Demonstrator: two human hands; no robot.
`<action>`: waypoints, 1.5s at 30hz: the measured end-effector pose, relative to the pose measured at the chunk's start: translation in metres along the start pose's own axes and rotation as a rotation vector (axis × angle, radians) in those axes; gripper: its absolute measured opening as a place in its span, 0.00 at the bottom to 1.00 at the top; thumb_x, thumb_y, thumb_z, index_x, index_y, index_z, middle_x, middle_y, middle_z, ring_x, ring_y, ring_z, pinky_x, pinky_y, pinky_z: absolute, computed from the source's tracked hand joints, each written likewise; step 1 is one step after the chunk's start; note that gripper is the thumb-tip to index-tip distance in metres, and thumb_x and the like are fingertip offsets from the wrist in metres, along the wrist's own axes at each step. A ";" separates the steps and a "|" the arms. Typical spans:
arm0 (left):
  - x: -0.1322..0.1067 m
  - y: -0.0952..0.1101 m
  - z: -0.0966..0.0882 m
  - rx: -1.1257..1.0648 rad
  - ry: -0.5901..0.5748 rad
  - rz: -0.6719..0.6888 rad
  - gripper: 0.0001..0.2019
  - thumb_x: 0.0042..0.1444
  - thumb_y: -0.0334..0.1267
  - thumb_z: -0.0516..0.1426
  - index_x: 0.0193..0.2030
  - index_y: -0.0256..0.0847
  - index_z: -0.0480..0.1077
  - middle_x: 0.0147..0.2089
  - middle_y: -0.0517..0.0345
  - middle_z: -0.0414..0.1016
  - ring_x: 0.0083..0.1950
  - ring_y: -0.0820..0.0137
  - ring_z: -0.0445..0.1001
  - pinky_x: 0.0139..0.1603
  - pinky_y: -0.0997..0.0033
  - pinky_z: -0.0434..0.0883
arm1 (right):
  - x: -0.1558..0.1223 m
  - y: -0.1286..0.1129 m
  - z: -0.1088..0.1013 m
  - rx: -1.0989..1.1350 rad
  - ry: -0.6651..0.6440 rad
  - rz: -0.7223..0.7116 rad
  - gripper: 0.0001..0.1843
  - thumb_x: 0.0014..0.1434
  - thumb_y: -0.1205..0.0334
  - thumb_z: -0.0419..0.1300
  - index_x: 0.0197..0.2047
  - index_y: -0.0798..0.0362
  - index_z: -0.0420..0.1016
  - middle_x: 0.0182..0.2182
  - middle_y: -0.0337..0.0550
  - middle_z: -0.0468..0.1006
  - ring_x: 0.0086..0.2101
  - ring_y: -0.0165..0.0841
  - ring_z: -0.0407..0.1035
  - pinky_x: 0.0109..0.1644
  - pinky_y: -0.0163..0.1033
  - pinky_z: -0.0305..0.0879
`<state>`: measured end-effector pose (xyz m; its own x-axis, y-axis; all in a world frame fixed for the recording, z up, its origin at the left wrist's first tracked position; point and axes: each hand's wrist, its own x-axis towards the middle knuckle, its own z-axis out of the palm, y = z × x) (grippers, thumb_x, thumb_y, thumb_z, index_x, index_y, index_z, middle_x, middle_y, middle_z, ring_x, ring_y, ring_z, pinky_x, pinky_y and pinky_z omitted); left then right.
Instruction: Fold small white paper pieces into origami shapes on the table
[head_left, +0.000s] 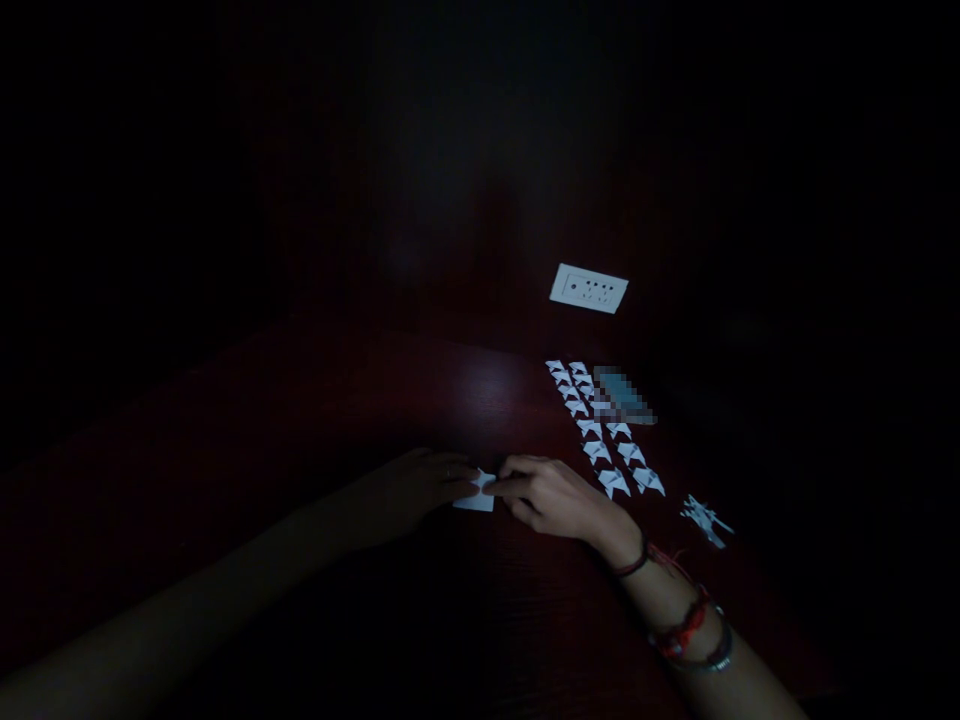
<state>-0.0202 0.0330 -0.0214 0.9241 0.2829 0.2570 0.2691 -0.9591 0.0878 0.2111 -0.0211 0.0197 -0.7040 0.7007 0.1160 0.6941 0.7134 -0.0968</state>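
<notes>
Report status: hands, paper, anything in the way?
Left hand, right hand both on white paper. Folded papers and paper strips off to the right, apart from it. Nothing seen blocking.

One left hand [420, 488], one right hand [551, 495], one sheet of paper [474, 499], one wall socket [589, 289], one pile of paper strips [705, 518]. Toward the surface's [390, 400] right side, two rows of folded papers [597, 452]: seven and about six, partly blurred.

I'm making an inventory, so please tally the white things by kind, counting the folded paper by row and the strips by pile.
Paper under the fingers: 1
Rows of folded paper: 2
Pile of paper strips: 1
Socket panel: 1
Total: 5
</notes>
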 end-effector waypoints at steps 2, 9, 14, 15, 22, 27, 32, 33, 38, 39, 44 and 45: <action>0.001 -0.001 0.002 0.010 0.008 0.000 0.24 0.52 0.26 0.48 0.55 0.50 0.53 0.56 0.60 0.57 0.57 0.65 0.52 0.53 0.60 0.51 | 0.000 0.000 -0.001 -0.003 -0.001 0.004 0.18 0.54 0.68 0.47 0.47 0.46 0.65 0.38 0.39 0.65 0.34 0.26 0.63 0.39 0.32 0.59; 0.000 0.001 0.002 0.042 0.000 -0.026 0.23 0.52 0.25 0.48 0.54 0.49 0.55 0.56 0.60 0.57 0.57 0.65 0.51 0.52 0.59 0.51 | -0.001 0.004 -0.001 -0.004 0.013 0.013 0.15 0.55 0.68 0.47 0.43 0.49 0.69 0.35 0.39 0.68 0.35 0.26 0.63 0.40 0.31 0.58; 0.000 0.002 0.002 0.018 0.008 -0.026 0.25 0.51 0.25 0.48 0.55 0.49 0.53 0.57 0.59 0.56 0.57 0.65 0.52 0.52 0.59 0.52 | -0.003 0.004 0.002 0.015 0.021 0.009 0.17 0.55 0.68 0.46 0.46 0.47 0.65 0.36 0.38 0.67 0.33 0.25 0.63 0.38 0.31 0.58; 0.000 0.002 0.002 0.012 0.013 -0.025 0.25 0.51 0.25 0.48 0.55 0.49 0.53 0.57 0.59 0.56 0.57 0.65 0.52 0.52 0.59 0.52 | -0.003 0.003 0.002 0.014 0.024 0.009 0.18 0.55 0.68 0.46 0.47 0.47 0.65 0.36 0.38 0.66 0.33 0.25 0.63 0.38 0.30 0.58; 0.002 0.005 0.001 0.010 0.027 -0.028 0.25 0.51 0.24 0.48 0.55 0.49 0.53 0.56 0.59 0.57 0.56 0.65 0.53 0.52 0.60 0.53 | 0.000 0.000 0.001 -0.030 0.019 0.013 0.17 0.55 0.67 0.47 0.47 0.47 0.65 0.33 0.39 0.66 0.32 0.25 0.62 0.37 0.31 0.57; 0.003 0.005 0.001 0.034 0.013 -0.033 0.23 0.52 0.25 0.48 0.54 0.49 0.54 0.56 0.59 0.58 0.56 0.64 0.54 0.52 0.59 0.52 | 0.000 0.004 0.001 -0.068 0.026 0.008 0.15 0.55 0.66 0.46 0.44 0.50 0.68 0.32 0.40 0.67 0.34 0.27 0.62 0.41 0.32 0.57; 0.003 0.001 0.005 0.025 0.030 -0.018 0.25 0.50 0.22 0.48 0.54 0.49 0.55 0.56 0.61 0.58 0.57 0.65 0.53 0.52 0.59 0.53 | -0.003 0.011 0.004 -0.070 0.033 0.029 0.15 0.55 0.67 0.46 0.42 0.50 0.69 0.31 0.39 0.68 0.32 0.26 0.62 0.39 0.32 0.57; 0.003 0.000 0.006 0.018 0.039 -0.007 0.25 0.50 0.22 0.48 0.54 0.50 0.55 0.56 0.62 0.57 0.57 0.65 0.53 0.52 0.59 0.53 | -0.003 0.012 0.005 -0.067 0.040 0.034 0.15 0.55 0.67 0.46 0.42 0.50 0.69 0.32 0.39 0.68 0.32 0.26 0.62 0.39 0.32 0.57; 0.003 -0.004 0.006 -0.021 0.047 0.024 0.25 0.49 0.23 0.48 0.53 0.50 0.56 0.56 0.61 0.57 0.57 0.66 0.52 0.52 0.61 0.54 | -0.004 0.011 0.005 -0.051 0.062 0.050 0.17 0.55 0.68 0.46 0.47 0.49 0.65 0.32 0.39 0.67 0.32 0.26 0.62 0.38 0.31 0.57; 0.003 -0.004 0.005 -0.024 0.042 0.023 0.25 0.50 0.23 0.48 0.53 0.49 0.56 0.56 0.60 0.57 0.57 0.66 0.52 0.52 0.61 0.54 | -0.003 0.010 0.005 -0.046 0.052 0.046 0.17 0.55 0.68 0.46 0.47 0.48 0.64 0.33 0.39 0.67 0.32 0.25 0.62 0.37 0.31 0.57; 0.004 -0.002 0.004 0.015 0.060 0.041 0.23 0.52 0.24 0.47 0.53 0.49 0.56 0.56 0.60 0.57 0.56 0.66 0.53 0.52 0.61 0.54 | -0.002 0.006 0.005 -0.017 0.034 0.030 0.17 0.55 0.67 0.46 0.47 0.46 0.65 0.34 0.38 0.66 0.30 0.24 0.62 0.35 0.30 0.56; 0.005 0.000 0.004 0.030 0.083 0.028 0.22 0.53 0.25 0.47 0.53 0.49 0.57 0.55 0.59 0.58 0.55 0.67 0.54 0.52 0.62 0.54 | -0.002 0.005 0.005 -0.010 0.038 0.030 0.17 0.55 0.67 0.46 0.47 0.46 0.65 0.34 0.37 0.66 0.29 0.24 0.62 0.34 0.30 0.56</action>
<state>-0.0141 0.0347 -0.0240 0.9063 0.2544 0.3375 0.2524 -0.9663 0.0507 0.2156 -0.0191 0.0139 -0.6765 0.7210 0.1502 0.7168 0.6914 -0.0907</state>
